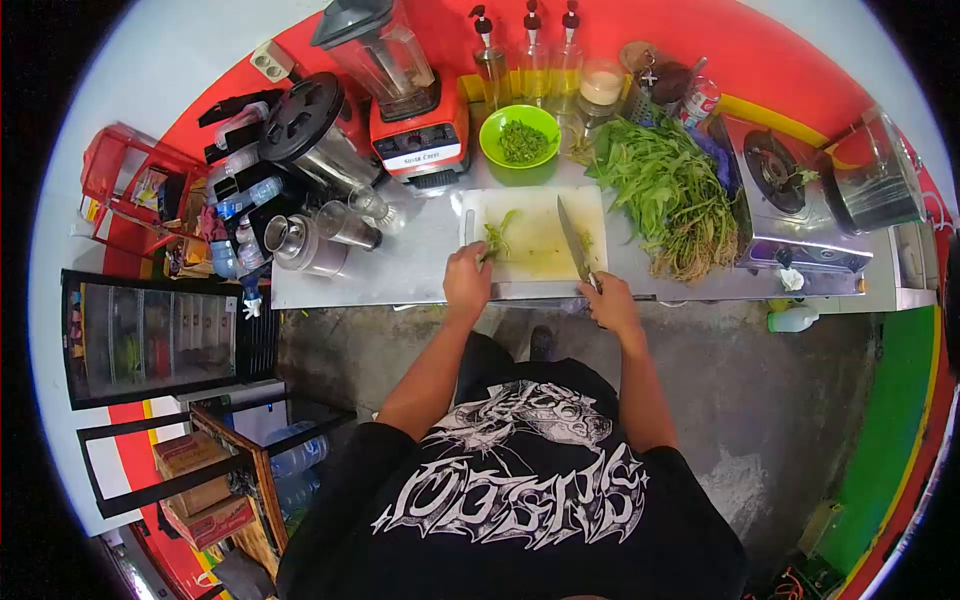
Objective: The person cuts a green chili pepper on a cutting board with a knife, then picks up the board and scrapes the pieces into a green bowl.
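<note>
A pale cutting board [540, 250] lies on the steel counter [420, 250]. My left hand [468, 278] presses a small bunch of green stalks [497, 236] onto the board's left part. My right hand [606, 298] grips the handle of a kitchen knife [573, 243], whose blade lies over the board's right side, tip pointing away from me. A green bowl [519, 136] with chopped greens stands just behind the board. A large heap of leafy greens with roots [668, 195] lies to the right of the board.
A red-based blender [405, 90], steel jugs [310, 130] and cups [300, 243] crowd the counter's left. Oil bottles [530, 60] and jars line the back. A gas stove [785, 195] sits at the right, a kettle [880, 175] beyond it. A glass-door cabinet [150, 335] stands at left.
</note>
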A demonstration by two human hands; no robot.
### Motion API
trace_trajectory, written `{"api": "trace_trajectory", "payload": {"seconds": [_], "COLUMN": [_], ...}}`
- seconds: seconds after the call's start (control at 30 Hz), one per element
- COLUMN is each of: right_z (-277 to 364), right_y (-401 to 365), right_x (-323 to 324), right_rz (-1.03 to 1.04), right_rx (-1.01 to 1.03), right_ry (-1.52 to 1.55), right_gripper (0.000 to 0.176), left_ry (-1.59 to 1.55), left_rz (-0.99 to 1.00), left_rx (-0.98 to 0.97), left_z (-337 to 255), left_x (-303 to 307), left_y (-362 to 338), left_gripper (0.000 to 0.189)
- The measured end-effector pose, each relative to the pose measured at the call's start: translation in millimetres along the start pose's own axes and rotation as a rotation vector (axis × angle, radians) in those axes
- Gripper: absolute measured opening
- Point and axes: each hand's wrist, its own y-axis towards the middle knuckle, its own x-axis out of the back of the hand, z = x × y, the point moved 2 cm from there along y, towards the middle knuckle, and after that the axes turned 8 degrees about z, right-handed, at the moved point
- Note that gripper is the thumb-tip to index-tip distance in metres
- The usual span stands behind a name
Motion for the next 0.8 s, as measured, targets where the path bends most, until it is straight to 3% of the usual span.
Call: {"api": "trace_trajectory", "payload": {"seconds": [0.07, 0.1, 0.17, 0.23, 0.33, 0.43, 0.6, 0.73, 0.8], "right_z": [4.9, 8.4, 16.1, 14.7, 5.8, 3.2, -2.0, -3.6, -2.1], "right_y": [-0.1, -0.4, 0.0, 2.3, 8.0, 10.3, 11.7, 12.5, 11.5], "right_x": [1.9, 2.6, 4.1, 1.8, -5.2, -6.7, -0.6, 1.1, 3.0], "right_rz": [0.035, 0.071, 0.087, 0.101, 0.075, 0.024, 0.074, 0.019, 0.092], "right_rx": [-0.057, -0.115, -0.121, -0.129, -0.017, 0.056, -0.014, 0.040, -0.059], "right_ry": [0.052, 0.102, 0.091, 0.081, 0.005, 0.015, 0.029, 0.003, 0.054], "right_gripper": [0.034, 0.034, 0.034, 0.034, 0.034, 0.034, 0.034, 0.033, 0.033], "left_ry": [0.118, 0.119, 0.000, -0.002, -0.062, -0.112, -0.118, -0.226, -0.284], "left_rz": [-0.166, -0.168, 0.019, 0.005, 0.034, -0.059, -0.236, -0.331, -0.350], "left_rx": [0.010, 0.013, 0.146, 0.101, 0.181, 0.184, 0.066, -0.016, -0.107], "left_z": [7.0, 10.8, 21.4, 27.6, 32.2, 34.6, 32.3, 21.3, 12.9], "left_x": [5.0, 5.2, 2.4, -2.6, -10.5, -8.3, 14.1, 19.8, 17.7], "left_y": [-2.4, -1.1, 5.8, 7.7, 7.9, 8.3, 5.4, 7.6, 9.4], "left_gripper": [0.038, 0.038, 0.039, 0.036, 0.031, 0.027, 0.020, 0.016, 0.018]}}
